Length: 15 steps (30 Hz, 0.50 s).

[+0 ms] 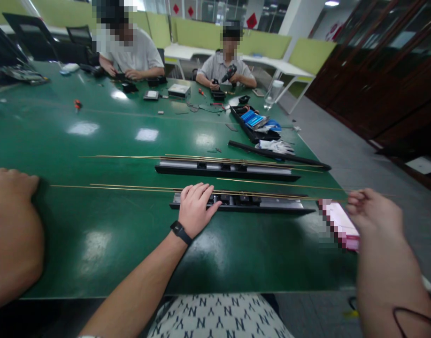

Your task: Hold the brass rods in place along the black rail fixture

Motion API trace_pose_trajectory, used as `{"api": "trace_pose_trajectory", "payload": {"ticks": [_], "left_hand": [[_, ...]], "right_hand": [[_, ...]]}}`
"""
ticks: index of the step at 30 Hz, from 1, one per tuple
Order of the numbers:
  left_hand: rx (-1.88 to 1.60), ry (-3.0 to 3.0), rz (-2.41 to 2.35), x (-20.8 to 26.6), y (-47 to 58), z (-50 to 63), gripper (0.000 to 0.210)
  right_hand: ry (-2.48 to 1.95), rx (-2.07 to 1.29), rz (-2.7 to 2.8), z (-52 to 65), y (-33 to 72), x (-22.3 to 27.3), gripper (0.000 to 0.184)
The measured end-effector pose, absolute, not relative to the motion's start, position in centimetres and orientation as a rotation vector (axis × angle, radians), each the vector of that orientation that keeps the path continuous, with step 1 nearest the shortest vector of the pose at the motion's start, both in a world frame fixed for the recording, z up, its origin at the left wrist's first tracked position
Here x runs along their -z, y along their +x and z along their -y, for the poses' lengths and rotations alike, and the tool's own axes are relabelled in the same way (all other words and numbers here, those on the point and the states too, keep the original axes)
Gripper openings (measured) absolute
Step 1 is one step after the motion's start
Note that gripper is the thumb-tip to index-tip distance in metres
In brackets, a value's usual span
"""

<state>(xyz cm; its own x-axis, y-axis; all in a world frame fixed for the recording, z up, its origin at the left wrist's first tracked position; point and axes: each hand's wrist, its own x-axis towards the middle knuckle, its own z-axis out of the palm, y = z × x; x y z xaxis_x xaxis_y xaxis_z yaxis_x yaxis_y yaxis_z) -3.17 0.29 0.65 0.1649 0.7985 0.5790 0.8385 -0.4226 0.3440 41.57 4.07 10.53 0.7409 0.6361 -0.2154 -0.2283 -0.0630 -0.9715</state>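
Note:
My left hand (196, 206), with a black watch on its wrist, lies over the near black rail (243, 209). Its fingers reach across the top and its thumb is on the near side, holding the rail against the table. Long thin golden rods (131, 188) run along this rail and pass by my left fingers. At the right, my right hand (372, 209) is closed in a pinch on one thin golden rod (279, 184), which slants above the near rail. Several small black blocks (249, 199) sit inside the rail's silvery channel.
A second black rail (226, 172) with golden rods lies beyond. A phone (338, 220) lies by my right hand. Another person's arm (13, 234) enters at left. Farther back are a black strip (279, 155), gloves (277, 146), a tool tray (254, 124) and two people.

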Motion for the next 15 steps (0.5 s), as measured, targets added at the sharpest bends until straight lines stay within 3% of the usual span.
{"api": "trace_pose_trajectory", "payload": {"ticks": [15], "left_hand": [[1.103, -2.359, 1.655, -0.8, -3.2, -0.3, 0.042]], "right_hand": [[-1.354, -1.362, 0.437, -7.7, 22.1, -9.4, 0.028]]}}
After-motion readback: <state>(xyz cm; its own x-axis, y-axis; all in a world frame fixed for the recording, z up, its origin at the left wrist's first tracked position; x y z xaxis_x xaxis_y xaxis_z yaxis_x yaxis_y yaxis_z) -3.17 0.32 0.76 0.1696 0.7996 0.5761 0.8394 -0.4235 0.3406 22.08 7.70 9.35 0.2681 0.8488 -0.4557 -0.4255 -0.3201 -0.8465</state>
